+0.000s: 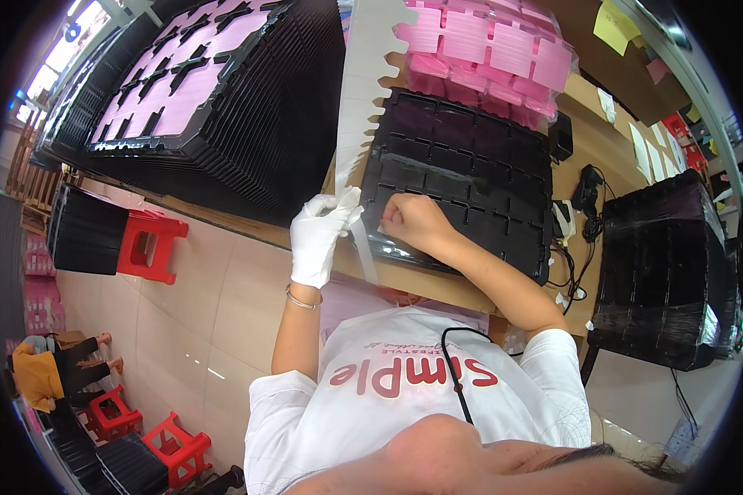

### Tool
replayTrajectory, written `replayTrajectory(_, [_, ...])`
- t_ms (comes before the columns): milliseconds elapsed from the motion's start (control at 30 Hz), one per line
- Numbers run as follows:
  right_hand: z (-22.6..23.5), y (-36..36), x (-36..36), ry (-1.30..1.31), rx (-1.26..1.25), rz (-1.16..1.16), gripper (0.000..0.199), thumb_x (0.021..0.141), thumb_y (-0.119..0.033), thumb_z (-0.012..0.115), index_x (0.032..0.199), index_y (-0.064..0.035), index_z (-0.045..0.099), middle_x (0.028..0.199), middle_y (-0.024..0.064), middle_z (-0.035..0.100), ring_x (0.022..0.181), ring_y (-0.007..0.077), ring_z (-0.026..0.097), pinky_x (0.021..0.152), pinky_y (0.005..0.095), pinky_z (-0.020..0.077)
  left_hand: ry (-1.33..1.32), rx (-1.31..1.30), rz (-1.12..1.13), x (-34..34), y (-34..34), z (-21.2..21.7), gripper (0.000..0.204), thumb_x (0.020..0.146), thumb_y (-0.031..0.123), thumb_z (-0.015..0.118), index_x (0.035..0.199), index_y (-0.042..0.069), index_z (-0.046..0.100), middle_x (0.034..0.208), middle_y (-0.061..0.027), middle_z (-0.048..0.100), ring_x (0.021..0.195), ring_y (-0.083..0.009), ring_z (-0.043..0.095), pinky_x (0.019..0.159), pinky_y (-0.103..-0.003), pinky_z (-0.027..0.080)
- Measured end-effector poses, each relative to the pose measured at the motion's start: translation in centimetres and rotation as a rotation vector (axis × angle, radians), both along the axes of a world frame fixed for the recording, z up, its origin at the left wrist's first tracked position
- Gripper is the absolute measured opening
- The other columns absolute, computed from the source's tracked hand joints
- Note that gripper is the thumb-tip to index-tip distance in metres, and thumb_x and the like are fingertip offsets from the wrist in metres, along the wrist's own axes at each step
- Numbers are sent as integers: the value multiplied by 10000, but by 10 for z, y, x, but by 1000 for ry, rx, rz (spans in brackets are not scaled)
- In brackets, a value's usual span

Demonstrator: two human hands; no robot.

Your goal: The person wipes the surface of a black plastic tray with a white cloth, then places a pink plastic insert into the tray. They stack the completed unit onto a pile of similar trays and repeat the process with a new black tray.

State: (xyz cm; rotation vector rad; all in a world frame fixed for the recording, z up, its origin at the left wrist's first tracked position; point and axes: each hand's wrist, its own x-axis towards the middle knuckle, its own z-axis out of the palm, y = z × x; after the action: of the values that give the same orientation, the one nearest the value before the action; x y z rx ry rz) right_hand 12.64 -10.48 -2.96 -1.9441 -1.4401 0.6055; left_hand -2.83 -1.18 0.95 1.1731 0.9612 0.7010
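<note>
Bunching toward its thumb, the gloved left hand (315, 239) is held level with the bare right hand (413, 221), just beside it; how tightly it is closed, and whether the narrow pale strip (362, 247) at its fingertips is gripped, cannot be told. The right hand is curled into a loose fist, with nothing visible in it, over the near left part of the black tray (504, 148). The tray is laid on the counter (425, 280) right before the hands, presumably for short reach. Ahead of the left hand, a notched white band (363, 82) is stretched away alongside the tray. Left of it, black trays are nested in a tall stack (264, 140), probably to save room. Beyond the right hand, pink pieces (470, 41) are piled behind the tray, apparently kept bundled by clear film.
</note>
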Motion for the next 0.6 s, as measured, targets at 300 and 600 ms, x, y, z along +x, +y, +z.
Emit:
replayTrajectory(300, [-7,-20,16,434,349,199,70,845,-112,647,824,-73,593,1070,42,628,642,76,456,530,218,351,-96,-24,-8,6,6,-11,220,843,168,764,741,83,589,670,17,584,542,-13,466,487,-168,328])
replayTrajectory(600, [9,-46,6,741,341,-317,166,844,-168,717,920,-28,668,872,35,653,713,87,554,588,220,428,-210,-34,-195,50,-32,-13,174,872,167,729,920,13,663,819,-30,666,611,-44,559,524,-175,401])
